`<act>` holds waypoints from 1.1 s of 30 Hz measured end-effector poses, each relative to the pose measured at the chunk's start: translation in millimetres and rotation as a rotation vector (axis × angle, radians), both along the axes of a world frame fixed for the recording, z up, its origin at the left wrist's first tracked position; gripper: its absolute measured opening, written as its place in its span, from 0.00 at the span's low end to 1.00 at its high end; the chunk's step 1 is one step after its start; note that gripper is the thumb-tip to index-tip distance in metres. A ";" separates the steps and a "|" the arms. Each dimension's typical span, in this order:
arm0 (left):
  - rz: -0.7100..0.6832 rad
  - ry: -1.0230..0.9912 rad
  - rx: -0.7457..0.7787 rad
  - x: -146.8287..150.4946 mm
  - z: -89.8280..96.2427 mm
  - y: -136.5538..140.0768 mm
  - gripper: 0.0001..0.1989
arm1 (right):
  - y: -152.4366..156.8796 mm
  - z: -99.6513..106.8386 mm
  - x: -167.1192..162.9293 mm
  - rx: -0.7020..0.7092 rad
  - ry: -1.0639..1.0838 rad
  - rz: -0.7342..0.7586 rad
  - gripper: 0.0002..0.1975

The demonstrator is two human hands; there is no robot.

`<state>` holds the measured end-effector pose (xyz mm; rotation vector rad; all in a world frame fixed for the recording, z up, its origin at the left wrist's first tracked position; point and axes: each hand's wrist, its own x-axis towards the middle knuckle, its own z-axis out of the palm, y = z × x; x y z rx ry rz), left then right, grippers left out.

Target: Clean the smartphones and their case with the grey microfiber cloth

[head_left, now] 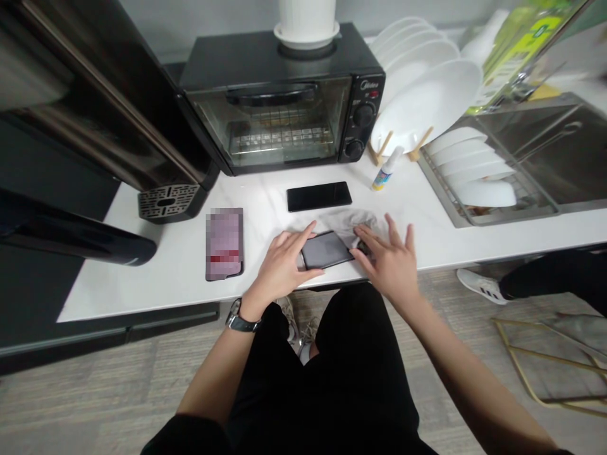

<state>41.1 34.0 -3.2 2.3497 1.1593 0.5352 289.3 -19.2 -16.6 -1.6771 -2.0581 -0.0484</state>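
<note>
Handheld phone at the front of the white counter, near its edge and directly before the person; its long axis runs roughly left to right, the right end angled slightly away from the body; the dark glossy face points upward, though which end is the top cannot be told. The left hand, with a watch at the wrist, brackets the phone's left end, thumb along the near side and forefinger toward the far side, the gap between them filled by the phone; the right hand lies at the other end, outer fingers fanned wide, forefinger and thumb over a crumpled grey cloth; whether they pinch it cannot be told. The left end of the phone is partly covered by the left hand; a small dark patch beneath the right fingers is hard to make out; much of the cloth is hidden by the right hand. Beyond the cloth, a black phone lies nearly parallel to the counter edge; to the left, a pixelated mauve object points away from the body, its surface detail masked; a spray bottle stands behind the right hand.
</note>
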 end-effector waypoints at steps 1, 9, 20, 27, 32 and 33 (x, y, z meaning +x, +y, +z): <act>-0.008 -0.007 0.002 1.6 0.3 0.5 0.53 | 1.5 -1.0 2.0 0.020 -0.007 -0.055 0.28; 0.018 -0.004 0.017 -3.9 -5.8 1.9 0.49 | -3.2 -2.9 -84.7 -0.047 0.120 0.303 0.34; 0.007 -0.036 0.004 4.0 -1.6 1.4 0.53 | 1.6 2.6 11.4 0.001 -0.077 0.029 0.35; 0.029 0.004 0.004 -1.5 -4.4 2.2 0.51 | -2.9 1.3 -80.4 -0.073 0.089 0.352 0.45; 0.002 -0.029 -0.018 -2.4 -1.6 1.3 0.57 | -17.5 9.3 -11.9 -0.157 -0.006 0.366 0.31; 0.004 -0.028 -0.018 -1.7 -1.1 1.5 0.57 | -17.8 9.5 6.1 -0.143 -0.045 0.326 0.31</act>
